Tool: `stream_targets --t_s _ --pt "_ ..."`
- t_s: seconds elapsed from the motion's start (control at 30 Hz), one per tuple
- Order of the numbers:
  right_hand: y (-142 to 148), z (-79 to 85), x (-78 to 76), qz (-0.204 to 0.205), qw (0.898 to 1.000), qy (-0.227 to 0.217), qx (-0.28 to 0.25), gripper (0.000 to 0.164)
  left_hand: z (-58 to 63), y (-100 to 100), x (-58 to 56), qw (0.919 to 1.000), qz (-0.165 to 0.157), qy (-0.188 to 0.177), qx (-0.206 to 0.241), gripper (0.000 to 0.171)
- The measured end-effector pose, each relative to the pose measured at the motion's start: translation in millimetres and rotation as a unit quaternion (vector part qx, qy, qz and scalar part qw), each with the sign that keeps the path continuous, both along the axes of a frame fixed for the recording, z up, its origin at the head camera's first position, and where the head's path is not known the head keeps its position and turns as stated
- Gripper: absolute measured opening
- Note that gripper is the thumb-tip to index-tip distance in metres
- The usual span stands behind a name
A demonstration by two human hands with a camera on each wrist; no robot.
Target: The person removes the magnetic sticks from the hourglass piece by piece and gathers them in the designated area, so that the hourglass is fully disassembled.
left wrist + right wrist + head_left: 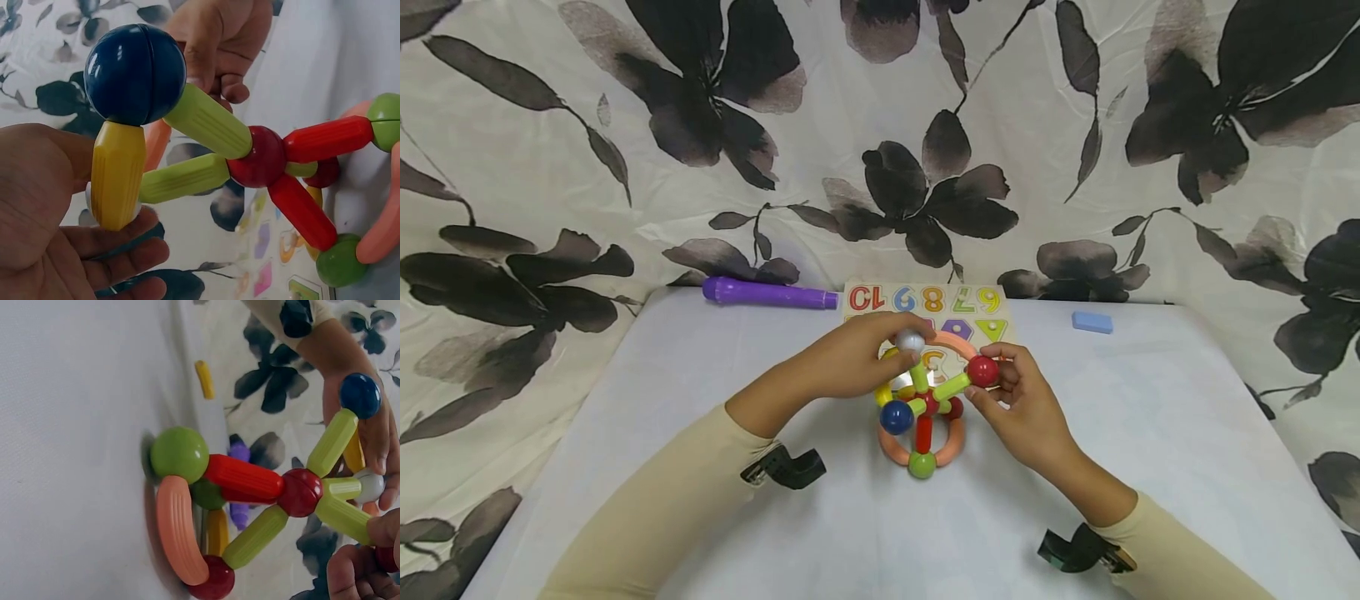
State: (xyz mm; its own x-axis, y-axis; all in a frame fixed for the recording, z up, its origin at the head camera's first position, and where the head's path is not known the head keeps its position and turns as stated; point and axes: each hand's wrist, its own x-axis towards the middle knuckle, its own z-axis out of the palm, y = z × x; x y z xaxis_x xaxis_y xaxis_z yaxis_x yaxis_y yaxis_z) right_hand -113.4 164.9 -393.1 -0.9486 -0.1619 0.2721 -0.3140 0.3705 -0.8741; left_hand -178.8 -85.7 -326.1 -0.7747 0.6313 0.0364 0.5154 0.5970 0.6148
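Toy of balls and rods (928, 403) stands on the white table (850, 542), near the number board (951, 300); the left hand (853, 358) pinches its white ball (910, 341), the right hand (1026, 408) an outer red ball (983, 371). Probably it is light and stiff, but smooth balls may slip and joints separate, so better grip beside joints.

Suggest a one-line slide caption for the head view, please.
Left hand and right hand grip a colourful ball-and-stick model at a white table, a number board behind it.
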Motion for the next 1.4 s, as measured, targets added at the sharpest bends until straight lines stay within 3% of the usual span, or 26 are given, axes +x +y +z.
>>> stream_targets --t_s 0.8,1.2,1.4 --pt "1.1 -0.9 -3.4 -0.01 1.0 0.018 -0.003 0.052 3.0 11.4 -5.1 0.9995 -0.009 -0.029 -0.001 0.027" --pt "1.4 -1.0 -1.9 -0.025 0.999 0.037 0.017 0.051 7.3 18.8 -4.3 0.997 0.003 -0.077 0.012 0.024" --pt "1.6 -2.6 -2.7 -0.015 0.999 0.046 0.007 0.052 7.6 19.3 -5.0 0.9967 0.002 -0.081 0.013 0.024"
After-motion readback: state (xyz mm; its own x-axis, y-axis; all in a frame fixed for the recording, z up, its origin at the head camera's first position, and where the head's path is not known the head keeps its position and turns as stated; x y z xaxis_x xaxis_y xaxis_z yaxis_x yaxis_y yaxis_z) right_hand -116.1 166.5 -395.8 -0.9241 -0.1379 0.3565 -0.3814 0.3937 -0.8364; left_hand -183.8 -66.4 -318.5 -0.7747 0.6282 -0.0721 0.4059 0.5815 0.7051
